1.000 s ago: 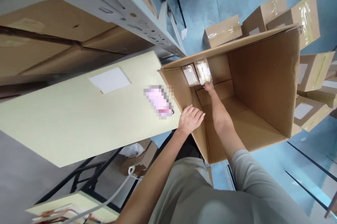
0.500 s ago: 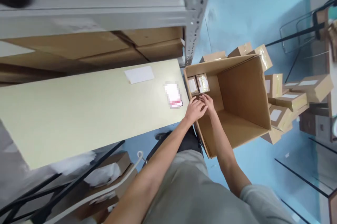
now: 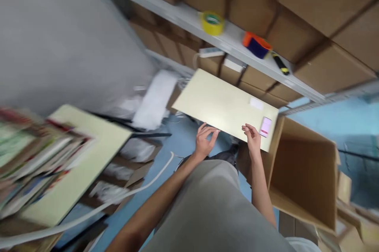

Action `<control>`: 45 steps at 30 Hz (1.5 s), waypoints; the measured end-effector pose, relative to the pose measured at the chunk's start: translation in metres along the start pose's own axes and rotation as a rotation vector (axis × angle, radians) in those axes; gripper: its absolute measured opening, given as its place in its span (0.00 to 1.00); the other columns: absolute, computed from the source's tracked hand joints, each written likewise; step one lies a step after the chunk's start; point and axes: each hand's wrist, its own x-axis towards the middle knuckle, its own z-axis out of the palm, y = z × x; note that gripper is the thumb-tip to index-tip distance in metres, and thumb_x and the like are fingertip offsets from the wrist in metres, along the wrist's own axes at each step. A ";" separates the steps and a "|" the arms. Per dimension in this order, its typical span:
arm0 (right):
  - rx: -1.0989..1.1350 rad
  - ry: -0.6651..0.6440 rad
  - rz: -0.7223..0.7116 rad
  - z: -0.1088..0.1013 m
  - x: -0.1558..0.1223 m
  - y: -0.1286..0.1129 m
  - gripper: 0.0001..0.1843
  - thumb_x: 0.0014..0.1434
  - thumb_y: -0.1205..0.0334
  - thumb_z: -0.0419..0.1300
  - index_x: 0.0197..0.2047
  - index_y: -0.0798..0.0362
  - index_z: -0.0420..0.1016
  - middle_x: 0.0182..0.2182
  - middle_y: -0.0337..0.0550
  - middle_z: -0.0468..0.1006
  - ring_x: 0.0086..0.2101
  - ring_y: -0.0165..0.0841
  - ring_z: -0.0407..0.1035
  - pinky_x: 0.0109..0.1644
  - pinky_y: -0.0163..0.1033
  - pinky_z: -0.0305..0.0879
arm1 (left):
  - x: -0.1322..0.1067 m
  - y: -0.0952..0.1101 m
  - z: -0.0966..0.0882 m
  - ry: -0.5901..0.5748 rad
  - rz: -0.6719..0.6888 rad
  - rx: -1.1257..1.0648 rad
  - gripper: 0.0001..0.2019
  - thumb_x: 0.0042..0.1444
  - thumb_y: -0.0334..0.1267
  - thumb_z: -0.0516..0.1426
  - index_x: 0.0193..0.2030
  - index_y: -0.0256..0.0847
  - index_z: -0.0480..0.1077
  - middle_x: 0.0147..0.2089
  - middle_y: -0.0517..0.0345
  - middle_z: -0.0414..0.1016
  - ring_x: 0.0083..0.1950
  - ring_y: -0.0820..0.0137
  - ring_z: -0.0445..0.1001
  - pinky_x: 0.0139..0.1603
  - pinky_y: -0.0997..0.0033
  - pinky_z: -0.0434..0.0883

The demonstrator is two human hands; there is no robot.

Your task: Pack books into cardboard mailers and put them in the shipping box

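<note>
My left hand [image 3: 205, 140] hovers at the near edge of the cream tabletop [image 3: 213, 100], fingers bent and thumb apart, with nothing in it. Over the tabletop's right part is my right hand [image 3: 252, 137], its fingers loosely curled and apart, also holding nothing that I can see. Just right of that hand lies a phone [image 3: 265, 126] with a lit pinkish screen. A white paper slip [image 3: 256, 103] rests behind the phone. To the right stands a large open cardboard box [image 3: 304, 165]; its inner left side is hidden from this angle.
On the shelf above are yellow tape [image 3: 212, 23], an orange and dark-blue item [image 3: 257, 45] and a black-yellow cutter [image 3: 280, 64]. Cartons [image 3: 316, 11] fill the racks. Left stands another table [image 3: 103, 141] with a stack of packaging. A white hose [image 3: 127, 195] runs across the lower left.
Both hands have come out of the large box and moved apart, to its left. The view has swung left, bringing the shelf's tape and the left table into sight.
</note>
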 end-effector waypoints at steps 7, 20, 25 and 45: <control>-0.016 -0.597 -0.142 0.206 -0.039 -0.077 0.24 0.63 0.38 0.70 0.52 0.47 0.86 0.49 0.53 0.92 0.52 0.49 0.87 0.65 0.59 0.81 | -0.042 -0.023 -0.169 0.588 -0.205 -0.004 0.26 0.79 0.56 0.51 0.39 0.48 0.84 0.42 0.58 0.90 0.45 0.62 0.88 0.79 0.41 0.71; -0.116 -1.321 -0.249 0.448 -0.124 -0.131 0.21 0.65 0.40 0.70 0.51 0.45 0.87 0.47 0.49 0.92 0.52 0.49 0.87 0.64 0.57 0.82 | -0.120 -0.080 -0.336 1.357 -0.507 0.046 0.25 0.77 0.60 0.55 0.44 0.45 0.85 0.45 0.52 0.90 0.50 0.58 0.87 0.72 0.49 0.77; -0.146 -1.489 -0.209 0.542 -0.141 -0.135 0.24 0.65 0.38 0.70 0.53 0.48 0.86 0.48 0.51 0.92 0.49 0.46 0.87 0.62 0.54 0.82 | -0.128 -0.135 -0.389 1.440 -0.646 -0.018 0.23 0.72 0.61 0.59 0.52 0.43 0.82 0.54 0.46 0.88 0.58 0.57 0.86 0.65 0.54 0.81; -0.512 -1.616 -0.242 0.712 -0.132 -0.108 0.45 0.43 0.13 0.71 0.38 0.48 0.78 0.36 0.48 0.87 0.38 0.47 0.85 0.44 0.48 0.79 | -0.129 -0.239 -0.467 1.390 -0.902 -0.193 0.13 0.66 0.45 0.68 0.53 0.42 0.83 0.57 0.46 0.88 0.52 0.59 0.87 0.59 0.58 0.82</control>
